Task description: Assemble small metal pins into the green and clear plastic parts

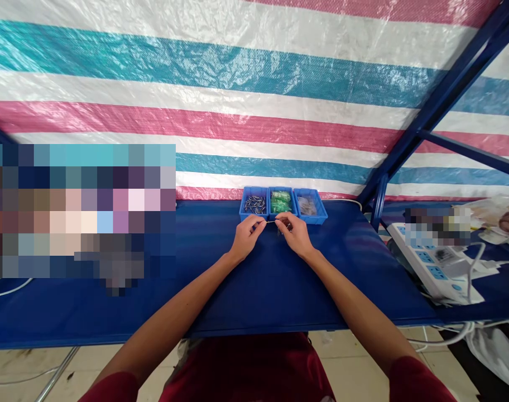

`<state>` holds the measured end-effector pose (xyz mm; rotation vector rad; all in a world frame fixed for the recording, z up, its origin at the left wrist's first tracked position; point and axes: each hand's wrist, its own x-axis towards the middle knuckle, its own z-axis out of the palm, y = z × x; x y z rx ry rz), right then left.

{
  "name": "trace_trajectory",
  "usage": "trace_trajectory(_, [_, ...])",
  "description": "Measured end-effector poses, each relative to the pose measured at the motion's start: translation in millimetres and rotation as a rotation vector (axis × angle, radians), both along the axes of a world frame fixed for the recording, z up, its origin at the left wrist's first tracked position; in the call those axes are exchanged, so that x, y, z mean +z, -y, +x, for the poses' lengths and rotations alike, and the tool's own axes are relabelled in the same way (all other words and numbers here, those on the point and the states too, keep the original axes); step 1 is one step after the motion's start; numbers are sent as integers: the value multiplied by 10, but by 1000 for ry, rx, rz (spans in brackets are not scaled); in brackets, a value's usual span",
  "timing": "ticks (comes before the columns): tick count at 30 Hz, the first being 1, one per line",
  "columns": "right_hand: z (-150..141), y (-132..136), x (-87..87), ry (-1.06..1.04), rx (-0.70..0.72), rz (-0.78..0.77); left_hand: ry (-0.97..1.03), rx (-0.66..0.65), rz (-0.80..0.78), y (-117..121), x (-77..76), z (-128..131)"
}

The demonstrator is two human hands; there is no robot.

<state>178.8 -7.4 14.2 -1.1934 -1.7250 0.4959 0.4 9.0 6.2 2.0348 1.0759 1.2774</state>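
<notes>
The left hand (246, 237) and right hand (294, 234) pinch a thin wire (271, 221), its ends hidden by fingers, too fine to identify; blue bins (283, 204) sit just ahead.

Our left hand (246, 237) and right hand (294, 234) are up in front of us, nearly touching, with the fingertips (260, 221) pinched together. Wrists (233, 255) are slightly bent; bare forearms (183, 304) angle inward from the bottom corners of view.
</notes>
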Motion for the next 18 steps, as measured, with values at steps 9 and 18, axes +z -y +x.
trace_trajectory(9, [1, -8, -34, 70, 26, 15, 66, -12, -81, -4, -14, 9])
trace_trajectory(18, [5, -3, -31, 112, 14, 14, 83, 60, -36, 30, 8, 13])
